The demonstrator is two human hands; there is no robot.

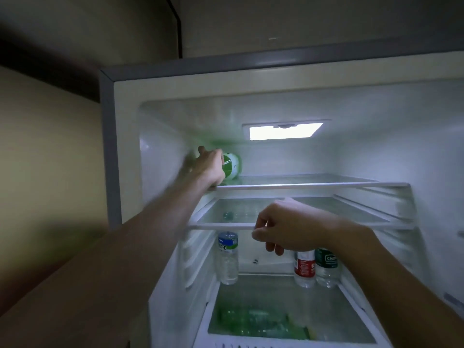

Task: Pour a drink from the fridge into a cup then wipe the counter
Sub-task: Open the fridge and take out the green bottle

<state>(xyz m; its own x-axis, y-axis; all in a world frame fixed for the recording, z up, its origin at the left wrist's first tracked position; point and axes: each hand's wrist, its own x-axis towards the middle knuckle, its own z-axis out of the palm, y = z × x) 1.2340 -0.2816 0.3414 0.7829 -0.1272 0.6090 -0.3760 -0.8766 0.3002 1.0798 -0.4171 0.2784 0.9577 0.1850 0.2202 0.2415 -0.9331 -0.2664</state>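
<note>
Person, head view. Two arms in frame, both bare from the hand back to the picture's edge. The left hand (211, 167) is smeared by motion blur: outline soft, one fingertip reading apart at the top. The left forearm (130, 249) is long, widening strongly toward the lower-left corner under the wide lens; edges blurred, surface featureless. The right hand (288, 227) is sharp: knuckle row distinct, fingers separate, upper side lit, underside in shade. The right forearm (391, 267) is bare, smooth, dim, thickening toward the lower-right edge. Nails too small to tell
</note>
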